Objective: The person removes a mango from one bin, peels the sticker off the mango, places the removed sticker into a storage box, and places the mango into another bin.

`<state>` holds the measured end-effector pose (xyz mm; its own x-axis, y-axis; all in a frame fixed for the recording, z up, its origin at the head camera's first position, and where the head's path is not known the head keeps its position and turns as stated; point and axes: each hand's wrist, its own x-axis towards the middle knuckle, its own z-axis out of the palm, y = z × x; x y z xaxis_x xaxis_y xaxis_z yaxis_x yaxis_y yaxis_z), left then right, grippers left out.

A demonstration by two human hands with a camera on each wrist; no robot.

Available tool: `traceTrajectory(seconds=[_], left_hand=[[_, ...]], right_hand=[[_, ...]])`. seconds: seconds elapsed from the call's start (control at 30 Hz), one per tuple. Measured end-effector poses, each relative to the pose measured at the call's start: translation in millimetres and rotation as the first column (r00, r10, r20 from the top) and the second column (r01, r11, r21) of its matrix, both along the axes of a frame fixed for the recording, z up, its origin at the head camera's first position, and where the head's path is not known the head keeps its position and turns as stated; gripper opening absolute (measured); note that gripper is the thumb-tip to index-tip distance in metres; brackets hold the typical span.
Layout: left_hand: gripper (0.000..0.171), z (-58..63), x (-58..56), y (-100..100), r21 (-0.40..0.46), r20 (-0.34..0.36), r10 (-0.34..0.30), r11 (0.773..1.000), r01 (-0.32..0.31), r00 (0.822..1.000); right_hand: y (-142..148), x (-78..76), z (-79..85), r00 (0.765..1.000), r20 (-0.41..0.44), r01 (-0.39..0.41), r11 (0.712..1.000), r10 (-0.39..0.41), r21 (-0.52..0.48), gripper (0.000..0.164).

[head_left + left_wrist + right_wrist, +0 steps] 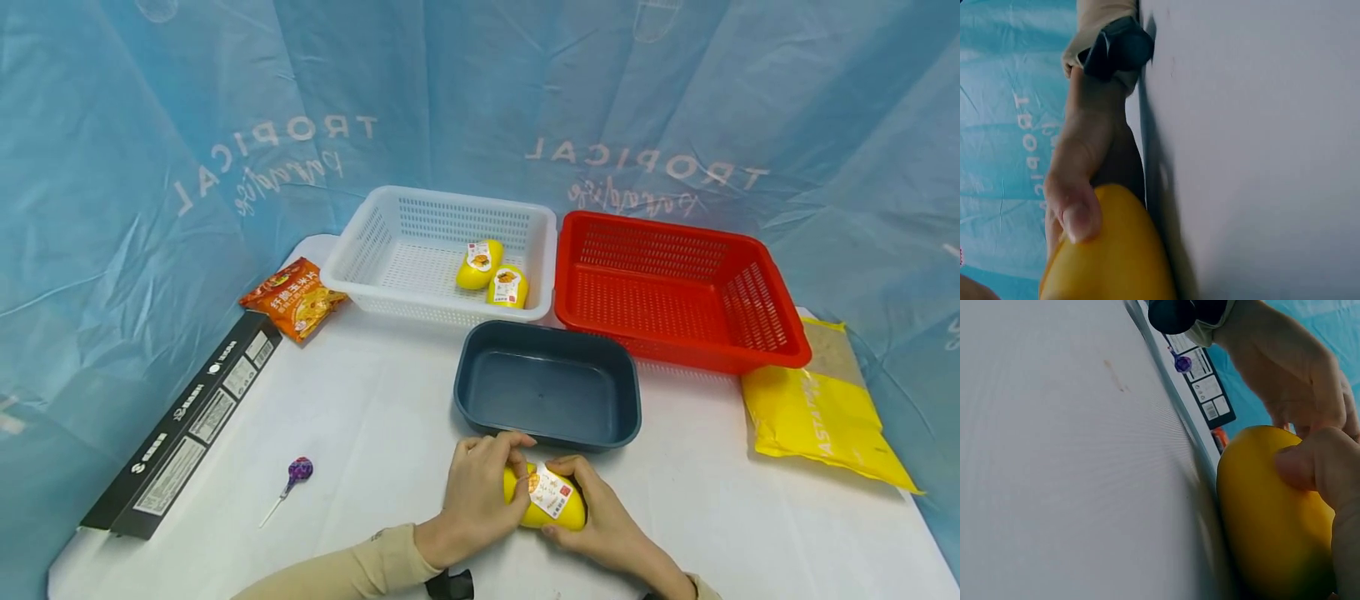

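My right hand [607,521] grips the right end of a yellow mango [566,510] low over the white table, its thumb along the near side. On the mango's upper face is a white sticker [551,492] with a fruit picture. Over the mango's left end bends my left hand [483,492], thumb and forefinger pinched together at the sticker's left edge. The right wrist view shows the mango's smooth side [1266,512] close up, with the left hand [1297,369] behind it. Just beyond both hands stands a dark blue basin [547,383] with nothing in it.
A white basket [360,279] holds two stickered mangoes [480,262]. Beside it stands a red basket [675,346]. Left lie an orange snack bag [292,300], a long black box [187,425] and a purple lollipop [300,469]. A yellow bag [825,417] is far right.
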<state>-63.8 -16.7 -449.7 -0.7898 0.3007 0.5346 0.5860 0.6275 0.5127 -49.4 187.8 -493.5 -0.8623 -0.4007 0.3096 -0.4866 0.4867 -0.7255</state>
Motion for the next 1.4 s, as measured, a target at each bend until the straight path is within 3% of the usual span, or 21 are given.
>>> traceTrajectory(seconds=[0.17,0.3,0.4,0.5,0.7,0.87,1.03,1.2,1.4], left_hand=[[0.037,5.2,1.5,10.7,0.059,-0.093,-0.052,0.997,0.057,0.994],[0.033,20.1,-2.5,18.0,0.102,-0.240,-0.121,0.984,0.149,0.963],[0.030,38.1,-13.2,20.1,0.126,-0.351,-0.129,0.975,0.184,0.927],[0.027,55.4,-31.1,18.8,0.123,-0.371,-0.124,0.976,0.181,0.920],[0.021,67.8,-70.9,8.8,0.059,-0.193,-0.140,0.986,0.154,0.971],[0.021,73.2,-95.4,0.9,0.004,-0.059,-0.184,0.983,0.184,0.981],[0.022,84.5,-109.1,-0.6,-0.097,0.090,-0.223,0.968,0.231,0.971],[0.028,89.4,-119.4,2.4,-0.221,0.247,-0.180,0.946,0.236,0.952],[0.036,84.0,-130.6,5.8,-0.301,0.410,-0.116,0.919,0.254,0.905]], right_hand=[[-0.3,-0.8,0.0,0.999,-0.031,-0.043,0.998,0.041,-0.039,0.064],[-0.2,-0.7,0.4,0.999,-0.003,-0.053,0.998,0.053,-0.035,0.063],[0.6,-0.2,0.8,0.999,0.013,-0.034,0.999,0.034,0.000,0.062],[0.6,-0.7,1.2,0.999,0.025,-0.022,1.000,0.021,0.017,0.062],[-0.2,-2.3,2.0,1.000,0.029,-0.014,0.999,0.012,0.052,0.061],[-0.1,-2.3,2.5,1.000,0.026,-0.001,0.998,0.000,0.058,0.061],[0.7,-2.1,1.4,1.000,0.002,-0.006,0.998,0.006,0.060,0.061],[0.9,-2.2,0.7,1.000,0.011,-0.011,0.998,0.010,0.056,0.060],[0.7,-2.5,0.5,1.000,0.017,-0.020,0.999,0.019,0.050,0.060]])
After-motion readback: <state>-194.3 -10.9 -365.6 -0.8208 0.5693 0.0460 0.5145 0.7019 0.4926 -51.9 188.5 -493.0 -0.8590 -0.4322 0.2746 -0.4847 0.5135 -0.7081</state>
